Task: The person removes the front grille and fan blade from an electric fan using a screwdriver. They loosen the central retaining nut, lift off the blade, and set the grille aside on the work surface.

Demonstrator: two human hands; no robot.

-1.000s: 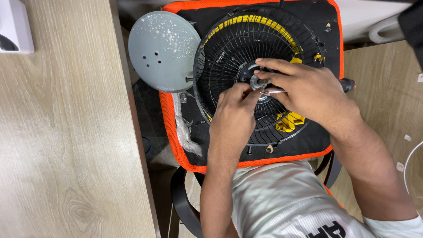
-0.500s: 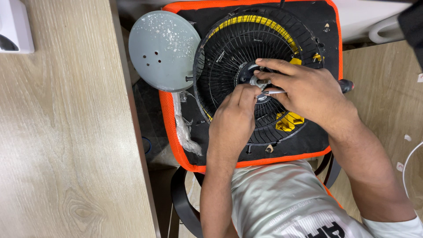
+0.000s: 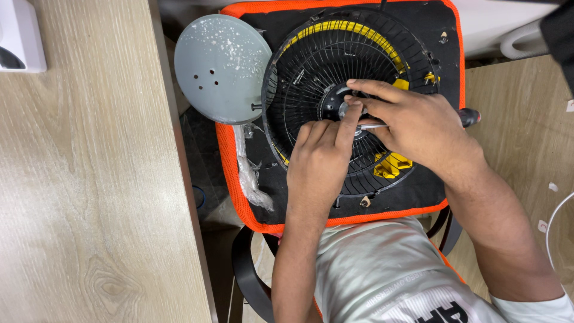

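Seen from above, a light wooden table (image 3: 78, 179) fills the left of our view, and beside it sits a black cushion edged in orange (image 3: 239, 173), the surface that carries everything we are working on. On that cushion lies a black wire fan guard (image 3: 305, 90) with a yellow blade showing through its ribs, and next to its left rim rests a grey round fan base (image 3: 222, 67) speckled white, just touching the guard. Our right hand (image 3: 421, 128) is closed around a screwdriver (image 3: 472, 116), whose dark handle end sticks out past the knuckles while the metal shaft points in toward the hub at the guard's centre. Our left hand (image 3: 326, 161) is curled with the fingertips pinched at that same hub, steadying a small fitting we cannot make out. Compared with a second ago, little has shifted: the left fingertips have crept slightly closer to the hub, the tool remains on the same spot, and the guard has not moved, which we judge to mean the fastener there is still being worked. A crumpled clear plastic wrap (image 3: 251, 179) lies at the cushion's left edge.
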